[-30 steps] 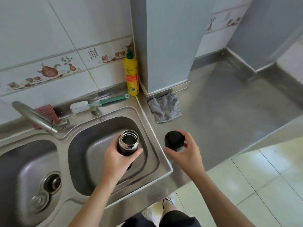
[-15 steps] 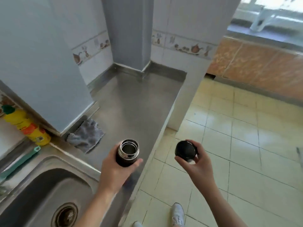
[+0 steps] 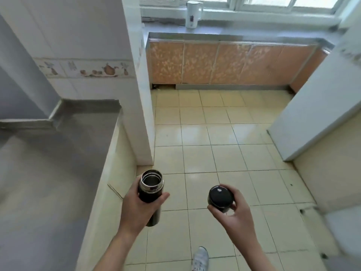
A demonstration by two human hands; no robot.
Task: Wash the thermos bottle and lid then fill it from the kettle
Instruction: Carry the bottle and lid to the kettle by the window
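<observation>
My left hand point(image 3: 139, 207) grips the black thermos bottle point(image 3: 150, 187) upright, its steel mouth open and facing up, held over the tiled floor just past the counter's edge. My right hand point(image 3: 233, 214) holds the black round lid point(image 3: 220, 196) by its rim, top side up, about a hand's width to the right of the bottle. A white electric kettle point(image 3: 193, 14) stands far off on the counter under the window, at the top of the view.
The steel counter point(image 3: 54, 153) runs along the left, ending at a white tiled pillar point(image 3: 136, 90). Orange-fronted cabinets point(image 3: 230, 63) line the far wall below the window. A white appliance side point(image 3: 316, 114) juts in from the right. My shoe point(image 3: 199, 258) shows on the yellow tile floor.
The view has swung right, away from the sink and toward the window counter. Both hands carried the bottle and lid off the counter; the kettle has come into sight.
</observation>
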